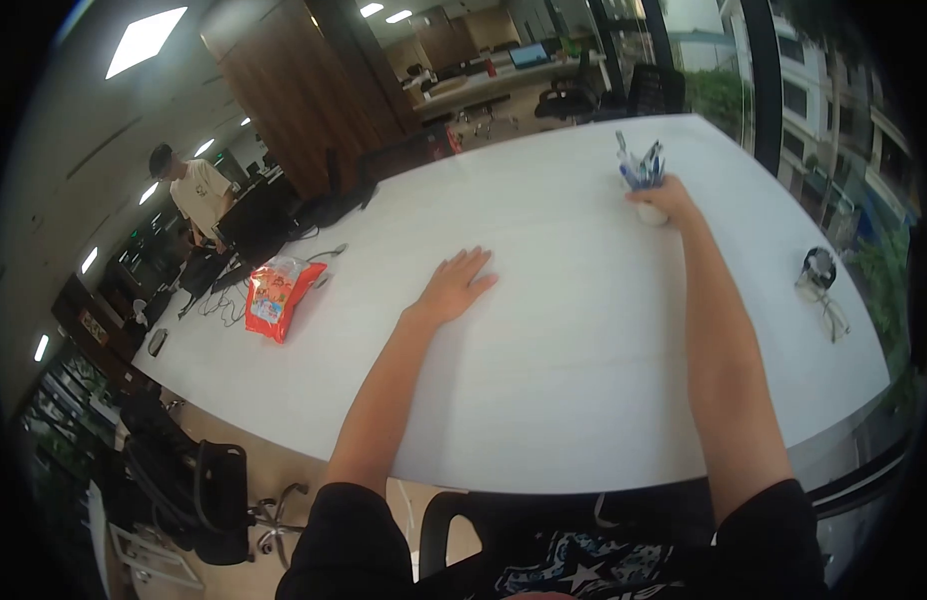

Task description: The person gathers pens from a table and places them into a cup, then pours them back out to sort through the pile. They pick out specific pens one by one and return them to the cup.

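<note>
My left hand [454, 287] lies flat on the white table [564, 380], its fingers stretched toward the far side, with nothing in it. Farther off to the right, my right hand [671, 200] is wrapped round a pen cup [653, 215]. The cup's pale base shows below my fingers, while the grip hides much of its side. Several pens [644, 172] stick up from it, mostly blue and dark ones.
A red snack bag [276, 300] lies on the table's left part, near cables [222, 303] and a monitor [254, 225]. Glasses [836, 318] and a round dark object [818, 268] lie at the right edge. A person [199, 195] stands beyond the left end. Office chairs [199, 490] stand nearby.
</note>
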Demonstrator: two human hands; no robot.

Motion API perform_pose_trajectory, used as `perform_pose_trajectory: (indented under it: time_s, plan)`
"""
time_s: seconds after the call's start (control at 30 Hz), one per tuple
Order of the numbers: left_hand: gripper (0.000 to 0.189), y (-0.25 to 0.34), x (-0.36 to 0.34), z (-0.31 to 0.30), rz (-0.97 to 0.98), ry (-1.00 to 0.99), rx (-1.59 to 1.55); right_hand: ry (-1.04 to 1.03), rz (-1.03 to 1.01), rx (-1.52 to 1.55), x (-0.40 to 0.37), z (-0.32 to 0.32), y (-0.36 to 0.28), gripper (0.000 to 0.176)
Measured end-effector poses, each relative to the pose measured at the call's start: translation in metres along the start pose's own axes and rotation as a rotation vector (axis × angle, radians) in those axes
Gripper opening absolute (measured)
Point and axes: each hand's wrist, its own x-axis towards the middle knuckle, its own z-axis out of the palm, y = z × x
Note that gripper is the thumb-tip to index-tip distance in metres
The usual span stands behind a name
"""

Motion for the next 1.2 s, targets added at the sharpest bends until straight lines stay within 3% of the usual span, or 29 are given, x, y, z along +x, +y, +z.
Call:
perform_pose_trajectory:
  time_s: [0.03,0.1,0.27,0.33,0.4,0.47,0.53,0.6,0.67,0.73,0.8,0.9,1.13,1.2]
  plan:
    - [0.069,0.006,-0.002,-0.002,-0.003,0.007,0.018,-0.009,0.035,0.009,-0.006,0.007,0.001,0.070]
    - [0.069,0.005,-0.001,-0.001,-0.008,-0.005,0.020,0.177,0.123,0.102,-0.007,0.004,-0.010,0.052]
    - [0.070,0.003,-0.002,-0.002,-0.009,0.027,0.012,0.357,-0.017,0.198,-0.003,0.013,0.004,0.038]
    - [0.070,0.001,-0.002,0.002,0.006,0.052,-0.010,0.504,-0.102,0.530,-0.010,0.011,-0.012,0.031]
    - [0.069,0.000,0.000,0.003,0.007,0.055,-0.011,0.805,-0.365,0.889,-0.005,0.011,-0.045,0.020]
    - [0.069,0.001,0.002,0.005,-0.011,0.067,-0.030,0.772,-0.421,1.090,-0.006,-0.007,-0.087,0.019]
    - [0.067,0.003,-0.001,0.003,-0.015,0.087,0.000,0.577,-0.538,0.716,-0.024,-0.025,-0.119,0.019]
    - [0.065,0.005,-0.003,0.004,-0.014,0.080,-0.006,0.258,-0.374,0.152,-0.064,-0.017,-0.152,0.027]
    - [0.063,0.007,-0.003,-0.001,-0.016,0.090,-0.003,-0.053,-0.619,-0.623,-0.100,0.014,-0.135,0.041]
    - [0.062,0.012,-0.008,0.000,-0.054,0.100,-0.002,-0.263,-0.686,-0.991,-0.147,0.043,-0.113,0.058]
    - [0.060,0.011,-0.015,0.006,-0.054,0.116,-0.003,-0.426,-0.473,-1.127,-0.181,0.060,-0.115,0.073]
    - [0.056,0.012,-0.017,0.011,-0.062,0.164,0.016,-0.340,-0.626,-1.059,-0.199,0.066,-0.097,0.088]
    - [0.051,0.012,-0.018,0.011,-0.050,0.195,0.054,-0.417,-0.509,-1.053,-0.200,0.069,-0.087,0.104]
    - [0.051,0.010,-0.017,0.014,-0.052,0.205,0.047,-0.329,-0.584,-1.053,-0.196,0.073,-0.078,0.109]
